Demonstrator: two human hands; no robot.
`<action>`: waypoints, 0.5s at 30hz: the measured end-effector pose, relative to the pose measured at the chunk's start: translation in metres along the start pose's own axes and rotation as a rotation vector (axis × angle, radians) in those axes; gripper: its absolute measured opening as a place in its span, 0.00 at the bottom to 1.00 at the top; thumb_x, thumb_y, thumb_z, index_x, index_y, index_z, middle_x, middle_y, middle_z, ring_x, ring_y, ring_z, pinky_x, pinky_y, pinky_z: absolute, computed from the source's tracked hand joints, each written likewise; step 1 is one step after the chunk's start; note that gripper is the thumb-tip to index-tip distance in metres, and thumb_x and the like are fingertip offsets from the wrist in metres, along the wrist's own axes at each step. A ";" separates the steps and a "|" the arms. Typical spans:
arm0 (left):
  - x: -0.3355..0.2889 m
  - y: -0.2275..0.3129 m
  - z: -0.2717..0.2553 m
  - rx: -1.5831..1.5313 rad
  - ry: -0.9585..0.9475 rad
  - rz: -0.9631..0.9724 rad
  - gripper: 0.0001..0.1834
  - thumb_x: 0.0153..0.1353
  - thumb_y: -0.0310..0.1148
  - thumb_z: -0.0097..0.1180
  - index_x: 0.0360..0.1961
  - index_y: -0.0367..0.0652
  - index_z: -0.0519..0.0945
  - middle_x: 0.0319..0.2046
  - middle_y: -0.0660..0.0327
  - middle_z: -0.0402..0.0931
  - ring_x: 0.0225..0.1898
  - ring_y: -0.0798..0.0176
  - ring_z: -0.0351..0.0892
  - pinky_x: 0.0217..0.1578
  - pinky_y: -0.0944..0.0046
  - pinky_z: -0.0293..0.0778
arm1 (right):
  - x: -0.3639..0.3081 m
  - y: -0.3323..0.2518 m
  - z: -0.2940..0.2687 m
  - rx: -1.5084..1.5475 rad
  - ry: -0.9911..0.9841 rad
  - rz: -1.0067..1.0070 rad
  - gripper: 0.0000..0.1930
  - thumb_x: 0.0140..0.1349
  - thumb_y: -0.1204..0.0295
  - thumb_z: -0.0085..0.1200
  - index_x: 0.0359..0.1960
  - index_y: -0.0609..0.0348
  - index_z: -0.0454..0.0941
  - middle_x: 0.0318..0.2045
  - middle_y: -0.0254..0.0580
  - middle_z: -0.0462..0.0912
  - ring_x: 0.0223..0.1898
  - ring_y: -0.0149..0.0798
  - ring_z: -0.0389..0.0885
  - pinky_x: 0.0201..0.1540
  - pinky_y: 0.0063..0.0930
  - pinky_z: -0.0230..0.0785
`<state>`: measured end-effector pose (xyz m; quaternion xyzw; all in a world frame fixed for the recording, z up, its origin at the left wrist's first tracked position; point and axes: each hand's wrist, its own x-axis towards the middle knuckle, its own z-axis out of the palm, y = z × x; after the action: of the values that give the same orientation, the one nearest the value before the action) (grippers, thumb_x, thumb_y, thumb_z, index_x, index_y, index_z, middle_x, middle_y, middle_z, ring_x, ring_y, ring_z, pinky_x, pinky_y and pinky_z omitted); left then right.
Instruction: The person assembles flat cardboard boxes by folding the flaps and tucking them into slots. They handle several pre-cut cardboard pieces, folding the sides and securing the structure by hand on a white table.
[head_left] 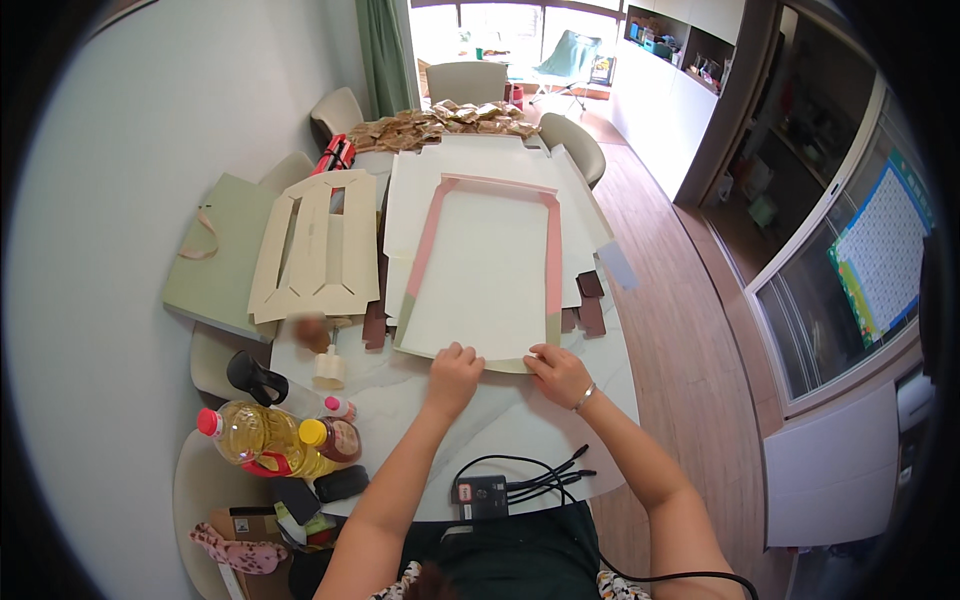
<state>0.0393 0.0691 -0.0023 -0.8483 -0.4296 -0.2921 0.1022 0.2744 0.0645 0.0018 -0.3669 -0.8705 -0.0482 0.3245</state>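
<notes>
A white cardboard sheet (490, 270) with folded pink and olive-green rims lies in front of me on larger flat cardboard pieces. It looks like a box blank or shallow lid, with its near edge slightly curved. My left hand (457, 380) is closed on the middle of that near edge, fingers curled over it. A short way to the right, my right hand (560, 375) pinches the same edge near its corner, thumb and fingers together. Beneath the sheet, a larger white cardboard blank (405, 215) shows around it, with dark brown flaps (592, 318) sticking out at the sides.
On the left are a cream slotted cardboard insert (340, 260), a green gift bag (222, 250), an oil bottle (255, 432) and a yellow-capped jar (335, 440). A black box with cables (482, 497) sits at the near edge. Brown packets (440, 125) line the far end.
</notes>
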 end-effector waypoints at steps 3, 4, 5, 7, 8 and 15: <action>0.006 0.013 -0.002 -0.152 -0.003 0.013 0.09 0.42 0.30 0.60 0.28 0.44 0.77 0.27 0.62 0.72 0.34 0.57 0.73 0.33 0.59 0.70 | -0.003 -0.003 0.011 0.075 -0.064 0.068 0.11 0.49 0.76 0.57 0.37 0.55 0.78 0.36 0.37 0.78 0.36 0.40 0.79 0.38 0.32 0.74; 0.010 0.020 -0.002 -0.231 -0.001 0.030 0.11 0.41 0.30 0.61 0.29 0.44 0.78 0.28 0.62 0.73 0.34 0.58 0.73 0.34 0.59 0.70 | -0.002 -0.004 0.016 0.092 -0.093 0.085 0.12 0.49 0.76 0.58 0.38 0.56 0.78 0.36 0.38 0.78 0.36 0.41 0.80 0.38 0.32 0.75; 0.008 0.025 0.003 -0.242 0.018 0.033 0.12 0.42 0.31 0.63 0.30 0.44 0.79 0.28 0.63 0.73 0.34 0.58 0.73 0.34 0.59 0.71 | -0.003 -0.005 0.019 0.134 -0.165 0.134 0.14 0.49 0.76 0.59 0.40 0.55 0.78 0.38 0.38 0.78 0.38 0.40 0.80 0.40 0.35 0.74; 0.000 0.031 0.013 -0.268 0.050 0.028 0.14 0.42 0.31 0.66 0.33 0.45 0.81 0.28 0.64 0.75 0.35 0.58 0.73 0.35 0.59 0.71 | 0.000 -0.011 0.020 0.223 -0.319 0.232 0.18 0.47 0.76 0.61 0.43 0.54 0.79 0.40 0.37 0.79 0.44 0.39 0.80 0.46 0.41 0.74; -0.004 0.027 0.015 -0.258 0.064 0.032 0.14 0.42 0.31 0.66 0.34 0.45 0.80 0.28 0.64 0.74 0.35 0.59 0.73 0.35 0.59 0.71 | 0.000 -0.009 0.016 0.179 -0.340 0.196 0.18 0.48 0.75 0.61 0.43 0.54 0.78 0.42 0.36 0.79 0.48 0.39 0.77 0.50 0.47 0.70; -0.005 0.029 0.010 -0.170 0.090 0.060 0.16 0.43 0.35 0.66 0.35 0.46 0.81 0.32 0.66 0.75 0.35 0.60 0.74 0.37 0.59 0.72 | -0.002 0.036 0.001 0.072 -0.517 0.048 0.09 0.50 0.74 0.59 0.35 0.49 0.81 0.44 0.34 0.78 0.54 0.39 0.72 0.58 0.47 0.64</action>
<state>0.0642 0.0523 -0.0107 -0.8523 -0.3727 -0.3623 0.0580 0.2987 0.0900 -0.0060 -0.3758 -0.9167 0.0861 0.1052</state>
